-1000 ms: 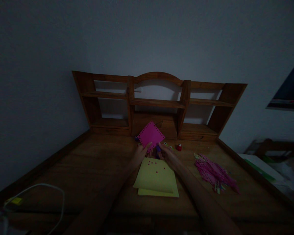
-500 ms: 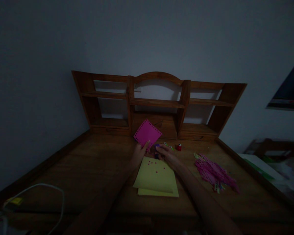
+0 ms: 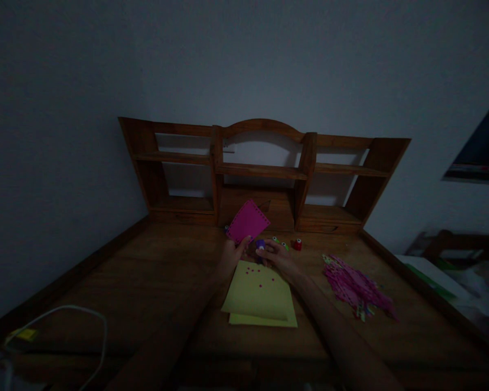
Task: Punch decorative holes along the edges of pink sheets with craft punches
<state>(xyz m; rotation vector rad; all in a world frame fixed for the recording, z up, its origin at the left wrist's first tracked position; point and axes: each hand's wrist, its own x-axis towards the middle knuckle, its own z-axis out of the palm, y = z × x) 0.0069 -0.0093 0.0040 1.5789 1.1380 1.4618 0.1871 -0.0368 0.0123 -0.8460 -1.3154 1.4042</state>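
Observation:
A square of pink paper [image 3: 248,221], punched with small holes along its edges, is raised in my left hand [image 3: 230,255], pinched near its lower corner. My right hand [image 3: 277,256] is closed on a small purple craft punch [image 3: 261,245], just right of the pink paper. Whether the punch touches the paper I cannot tell. Below both hands lie yellow sheets [image 3: 261,301], with several tiny pink cut-outs on the top one. Green punches [image 3: 284,245] and a red punch [image 3: 298,244] stand behind my right hand.
A heap of pink and yellow punched strips [image 3: 356,288] lies on the wooden desk [image 3: 155,271] to the right. A wooden shelf unit [image 3: 261,171] stands at the back. A white cable [image 3: 77,308] loops at the front left, near a yellow object [image 3: 26,334].
The pink paper has turned and shifted slightly right. The purple punch has tilted in my right hand and shows more of its body. A small dark object now shows left of the paper.

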